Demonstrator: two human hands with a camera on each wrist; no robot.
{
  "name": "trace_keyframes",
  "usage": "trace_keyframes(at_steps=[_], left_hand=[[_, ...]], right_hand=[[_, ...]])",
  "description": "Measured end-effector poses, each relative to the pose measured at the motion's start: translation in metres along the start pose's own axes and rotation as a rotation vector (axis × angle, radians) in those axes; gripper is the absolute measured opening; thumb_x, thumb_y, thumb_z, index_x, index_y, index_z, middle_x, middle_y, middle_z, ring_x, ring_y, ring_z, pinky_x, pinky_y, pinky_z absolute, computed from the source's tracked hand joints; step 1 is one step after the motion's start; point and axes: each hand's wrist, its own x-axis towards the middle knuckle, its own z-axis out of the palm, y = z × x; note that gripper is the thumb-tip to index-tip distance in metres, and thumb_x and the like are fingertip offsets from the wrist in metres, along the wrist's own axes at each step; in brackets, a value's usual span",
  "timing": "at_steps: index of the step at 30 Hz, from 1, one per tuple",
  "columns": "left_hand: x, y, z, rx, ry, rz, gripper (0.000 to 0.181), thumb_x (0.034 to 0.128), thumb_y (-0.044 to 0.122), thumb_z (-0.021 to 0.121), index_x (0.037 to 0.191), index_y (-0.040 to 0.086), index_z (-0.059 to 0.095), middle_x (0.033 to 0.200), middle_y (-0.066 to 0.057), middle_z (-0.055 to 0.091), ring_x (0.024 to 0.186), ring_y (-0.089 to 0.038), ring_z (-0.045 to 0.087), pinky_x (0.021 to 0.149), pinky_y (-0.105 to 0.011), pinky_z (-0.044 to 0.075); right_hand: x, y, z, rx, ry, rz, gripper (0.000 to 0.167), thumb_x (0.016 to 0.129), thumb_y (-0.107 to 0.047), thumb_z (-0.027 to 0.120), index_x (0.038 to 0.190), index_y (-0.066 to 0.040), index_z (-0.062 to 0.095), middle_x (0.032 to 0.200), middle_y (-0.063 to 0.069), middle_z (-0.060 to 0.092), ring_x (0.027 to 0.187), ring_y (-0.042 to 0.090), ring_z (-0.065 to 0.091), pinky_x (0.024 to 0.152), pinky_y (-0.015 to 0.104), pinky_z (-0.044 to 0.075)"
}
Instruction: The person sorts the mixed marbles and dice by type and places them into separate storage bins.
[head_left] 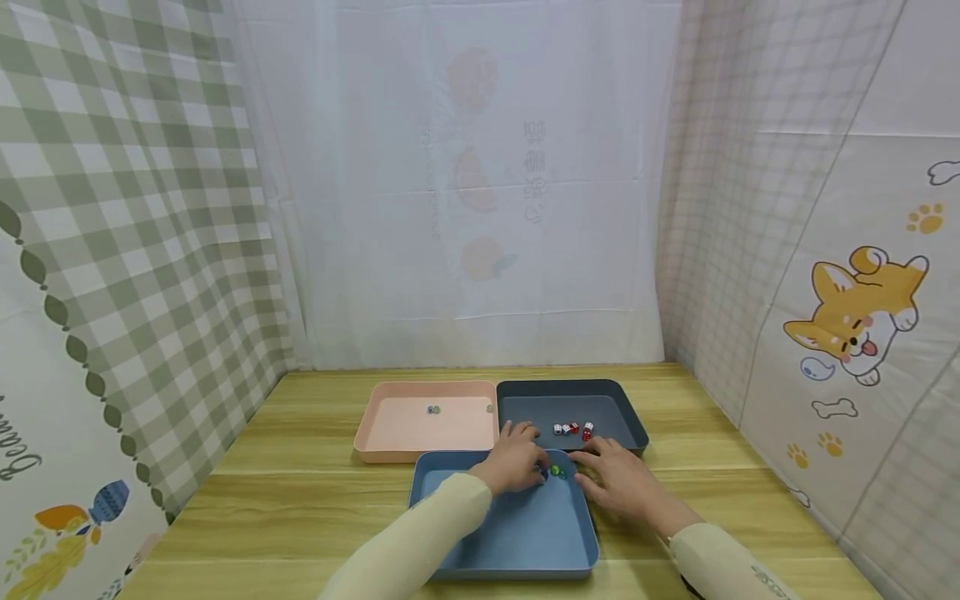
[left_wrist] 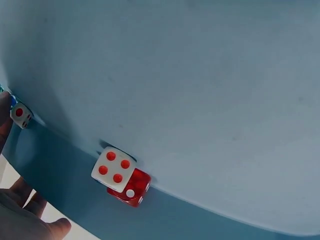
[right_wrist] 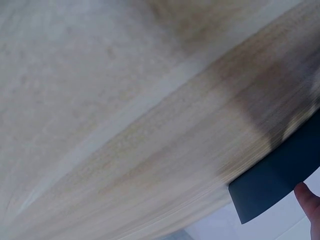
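In the head view, my left hand (head_left: 513,458) reaches over the far part of the blue tray (head_left: 525,542), fingers bent downward beside small dark blue pieces (head_left: 540,472). Just right of them lie small green pieces (head_left: 556,471). Whether the left fingers pinch anything is hidden. At the blue tray's far right corner, my right hand (head_left: 618,483) has its fingers spread near the dark tray's front rim. The right wrist view shows a fingertip (right_wrist: 306,196) touching a dark tray wall (right_wrist: 275,175). The left wrist view has a white die (left_wrist: 114,169) against a red die (left_wrist: 132,190).
Several red and white dice (head_left: 573,428) sit in the dark tray (head_left: 555,400) behind the blue one. To its left, a pink tray (head_left: 405,429) holds small blue and green pieces (head_left: 433,409). The trays stand on a wooden table (head_left: 300,467) with fabric hung around it.
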Motion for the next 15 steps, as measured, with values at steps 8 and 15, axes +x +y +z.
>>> trace_keyframes(at_steps=[8,15], left_hand=[[-0.0023,-0.0012,-0.0019,-0.052,0.011,0.022,0.014,0.0859,0.037,0.078,0.098,0.031,0.079,0.138,-0.004,0.056,0.138,-0.024,0.039,0.114,-0.057,0.026],[-0.0011,-0.005,-0.0059,-0.116,0.016,0.022,0.01,0.0878,0.036,0.076,0.096,0.03,0.078,0.136,-0.004,0.056,0.135,-0.023,0.04,0.113,-0.059,0.024]], right_hand=[[0.0004,-0.0001,-0.0001,0.003,-0.011,0.011,0.036,0.096,-0.033,0.065,0.127,-0.014,0.069,0.116,0.009,0.059,0.105,0.029,0.056,0.088,0.05,0.05],[-0.0006,0.0006,0.002,0.001,-0.001,0.006,0.036,0.096,-0.033,0.065,0.127,-0.014,0.069,0.115,0.009,0.058,0.104,0.028,0.056,0.088,0.05,0.05]])
